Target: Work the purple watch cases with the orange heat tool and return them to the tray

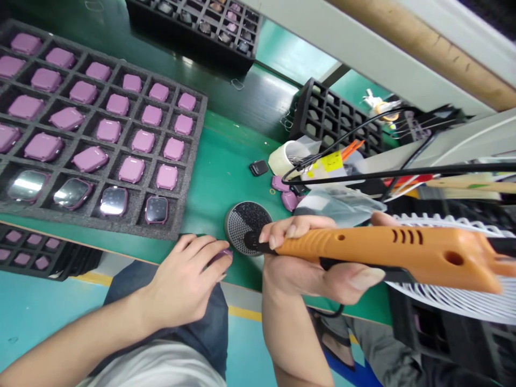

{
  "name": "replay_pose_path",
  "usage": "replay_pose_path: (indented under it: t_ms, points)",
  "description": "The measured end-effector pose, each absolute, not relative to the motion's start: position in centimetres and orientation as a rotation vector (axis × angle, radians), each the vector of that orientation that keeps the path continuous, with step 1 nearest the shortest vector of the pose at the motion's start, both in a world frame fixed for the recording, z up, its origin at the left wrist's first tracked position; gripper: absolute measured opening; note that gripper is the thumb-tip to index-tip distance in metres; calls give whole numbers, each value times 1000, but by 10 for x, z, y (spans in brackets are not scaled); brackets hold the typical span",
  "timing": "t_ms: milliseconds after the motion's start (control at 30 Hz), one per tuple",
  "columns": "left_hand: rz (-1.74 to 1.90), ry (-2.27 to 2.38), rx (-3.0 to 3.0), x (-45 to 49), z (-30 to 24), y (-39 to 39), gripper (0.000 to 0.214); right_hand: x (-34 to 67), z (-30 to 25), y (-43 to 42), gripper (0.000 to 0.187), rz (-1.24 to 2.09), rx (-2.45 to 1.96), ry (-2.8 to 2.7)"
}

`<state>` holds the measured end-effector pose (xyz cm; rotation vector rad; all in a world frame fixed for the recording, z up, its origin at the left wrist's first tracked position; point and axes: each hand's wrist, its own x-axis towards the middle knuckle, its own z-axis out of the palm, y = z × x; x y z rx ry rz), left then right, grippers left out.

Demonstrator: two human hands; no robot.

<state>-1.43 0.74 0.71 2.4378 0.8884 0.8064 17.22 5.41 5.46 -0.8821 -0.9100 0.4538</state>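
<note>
My left hand is at the table's front edge, fingers curled over a purple watch case that is mostly hidden under them. My right hand is wrapped around an orange electric screwdriver with a black nose. The nose reaches over a round dish with a dimpled surface and dark specks, which look like tiny screws. Its tip is too small to make out. Left of my hands lies a grey foam tray of purple watch cases, most with backs up and the front row showing dark glass.
Purple cases, a black watch piece and a cream cup of tools lie beyond the dish. Black cables cross there. A white fan guard stands right. More black trays are behind; another person's leg shows below.
</note>
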Motion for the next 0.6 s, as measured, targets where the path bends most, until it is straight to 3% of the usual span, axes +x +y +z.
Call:
replay_pose_path:
  t_ms: [600]
  points:
    - [881, 917, 2471, -11, 1, 7, 23, 175, 57, 50, 51, 556, -900, -924]
